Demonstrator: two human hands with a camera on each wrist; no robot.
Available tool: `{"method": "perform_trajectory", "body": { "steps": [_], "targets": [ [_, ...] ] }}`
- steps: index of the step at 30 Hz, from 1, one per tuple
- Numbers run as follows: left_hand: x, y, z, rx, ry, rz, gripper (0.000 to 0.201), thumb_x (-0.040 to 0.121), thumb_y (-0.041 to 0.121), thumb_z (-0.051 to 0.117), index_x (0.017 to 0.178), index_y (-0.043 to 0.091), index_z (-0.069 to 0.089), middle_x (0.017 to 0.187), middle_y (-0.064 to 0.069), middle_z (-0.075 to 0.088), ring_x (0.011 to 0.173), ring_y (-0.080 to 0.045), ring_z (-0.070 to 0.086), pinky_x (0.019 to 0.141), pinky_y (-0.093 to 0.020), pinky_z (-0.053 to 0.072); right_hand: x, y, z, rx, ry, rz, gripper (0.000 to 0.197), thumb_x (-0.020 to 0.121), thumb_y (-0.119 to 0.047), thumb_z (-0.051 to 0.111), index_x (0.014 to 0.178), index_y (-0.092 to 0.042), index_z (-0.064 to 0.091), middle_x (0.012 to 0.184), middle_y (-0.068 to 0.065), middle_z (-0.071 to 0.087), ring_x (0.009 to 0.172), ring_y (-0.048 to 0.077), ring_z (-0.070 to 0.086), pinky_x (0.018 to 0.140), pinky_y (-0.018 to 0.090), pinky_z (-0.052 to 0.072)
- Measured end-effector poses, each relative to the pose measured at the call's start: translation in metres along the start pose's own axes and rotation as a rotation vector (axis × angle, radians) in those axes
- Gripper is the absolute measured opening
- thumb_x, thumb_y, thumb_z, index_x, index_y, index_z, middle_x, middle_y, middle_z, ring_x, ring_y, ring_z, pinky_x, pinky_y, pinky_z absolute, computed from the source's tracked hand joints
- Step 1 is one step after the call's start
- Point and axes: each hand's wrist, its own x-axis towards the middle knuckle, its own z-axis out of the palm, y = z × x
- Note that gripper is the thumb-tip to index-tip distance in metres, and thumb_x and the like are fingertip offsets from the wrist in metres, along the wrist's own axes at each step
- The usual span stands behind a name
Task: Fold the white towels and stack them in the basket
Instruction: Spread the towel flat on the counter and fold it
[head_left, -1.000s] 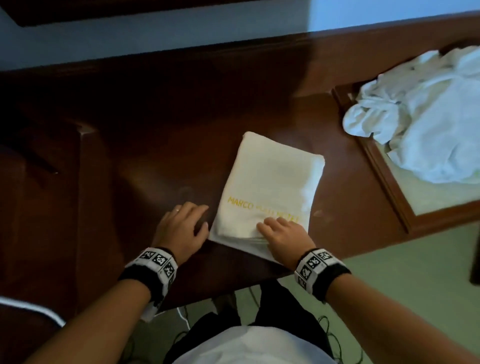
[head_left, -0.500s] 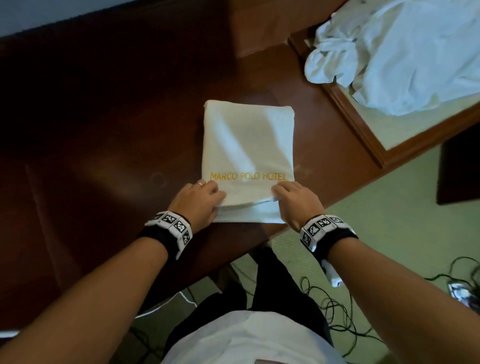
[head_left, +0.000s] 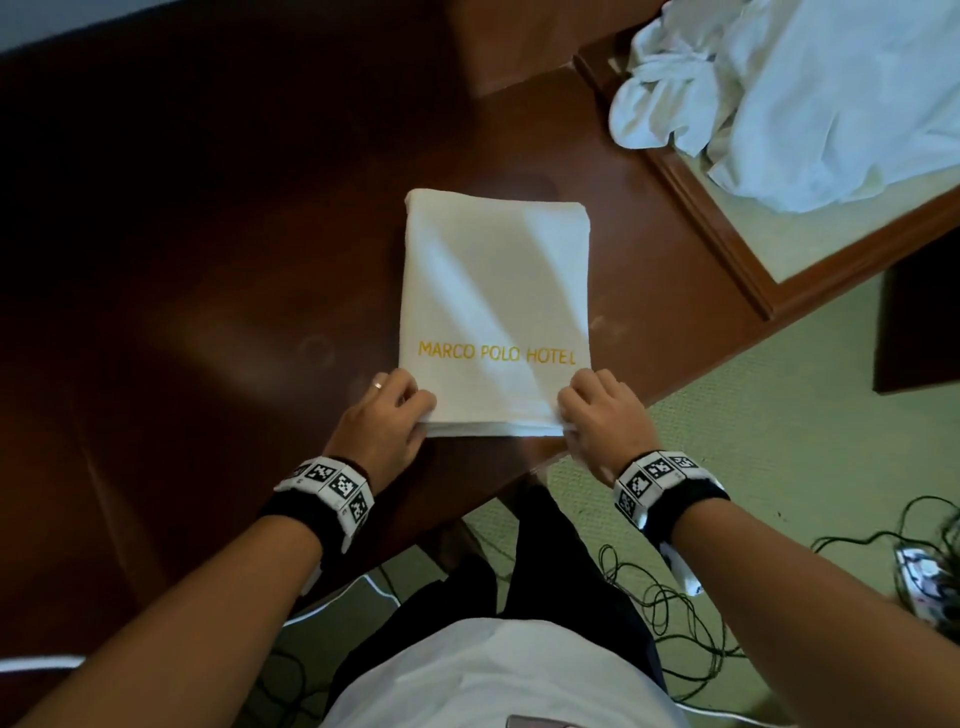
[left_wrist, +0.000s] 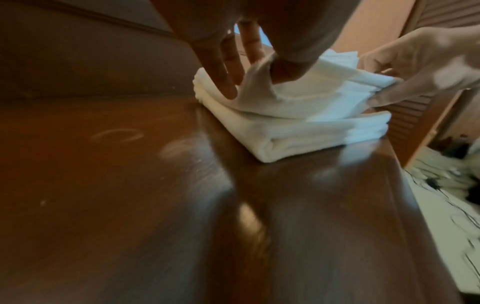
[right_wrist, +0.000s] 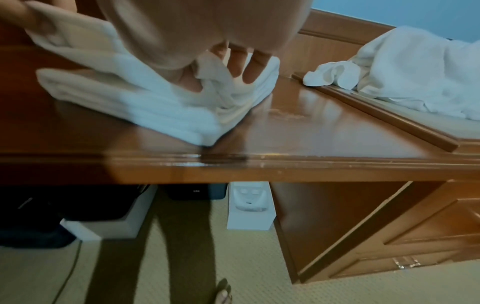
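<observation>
A folded white towel (head_left: 496, 291) with yellow "MARCO POLO HOTEL" lettering lies flat on the dark wooden desk (head_left: 208, 260), near its front edge. My left hand (head_left: 387, 413) pinches the towel's near left corner, and my right hand (head_left: 597, 415) pinches the near right corner. In the left wrist view the upper layers of the towel (left_wrist: 298, 98) are lifted a little off the lower ones, between thumb and fingers. The right wrist view shows the towel (right_wrist: 155, 107) gathered under my right fingers (right_wrist: 249, 67). No basket is in view.
A heap of unfolded white towels (head_left: 810, 88) lies in a wood-framed tray (head_left: 727, 244) at the back right. The desk's front edge (right_wrist: 259, 162) runs just below my hands. Cables (head_left: 665, 597) trail on the green carpet; boxes (right_wrist: 249, 207) stand under the desk.
The towel has been turned square to me. My hands went from resting beside and on it to pinching its two near corners; the upper layers now sit further back.
</observation>
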Motion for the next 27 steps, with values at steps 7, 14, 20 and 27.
{"method": "perform_trajectory", "body": {
  "steps": [7, 14, 20, 27],
  "targets": [
    [0.008, -0.007, -0.008, 0.045, -0.084, 0.088, 0.036, 0.085, 0.048, 0.050, 0.096, 0.018, 0.067, 0.088, -0.002, 0.061, 0.079, -0.030, 0.061, 0.063, -0.037, 0.052, 0.005, 0.000, -0.007, 0.086, 0.031, 0.034, 0.025, 0.074, -0.038, 0.048, 0.073, -0.015, 0.057, 0.081, 0.004, 0.053, 0.076, 0.029, 0.052, 0.069, 0.037, 0.036],
    [0.060, -0.007, 0.008, 0.230, -0.128, -0.061, 0.070, 0.093, 0.060, 0.036, 0.152, 0.023, 0.038, 0.160, -0.004, 0.036, 0.144, -0.028, 0.037, 0.106, -0.048, 0.035, 0.052, -0.015, 0.010, 0.041, -0.057, 0.191, 0.064, 0.099, -0.056, 0.033, 0.154, -0.024, 0.028, 0.164, 0.011, 0.013, 0.149, 0.034, 0.017, 0.108, 0.052, 0.030],
    [0.054, -0.022, 0.012, 0.256, -0.169, -0.161, 0.079, 0.092, 0.069, 0.031, 0.153, 0.019, 0.038, 0.159, -0.008, 0.035, 0.144, -0.031, 0.033, 0.112, -0.053, 0.030, 0.032, 0.014, 0.022, 0.079, -0.110, 0.230, 0.071, 0.099, -0.062, 0.028, 0.155, -0.019, 0.026, 0.166, 0.006, 0.011, 0.152, 0.022, 0.009, 0.114, 0.048, 0.022],
    [0.158, -0.039, -0.029, 0.341, -0.046, -0.077, 0.073, 0.092, 0.061, 0.035, 0.146, 0.013, 0.043, 0.149, -0.015, 0.045, 0.140, -0.036, 0.037, 0.112, -0.052, 0.029, 0.131, 0.038, -0.015, 0.057, 0.193, 0.148, 0.059, 0.091, -0.046, 0.047, 0.141, -0.016, 0.050, 0.157, 0.013, 0.034, 0.140, 0.035, 0.034, 0.099, 0.049, 0.032]
  ]
}}
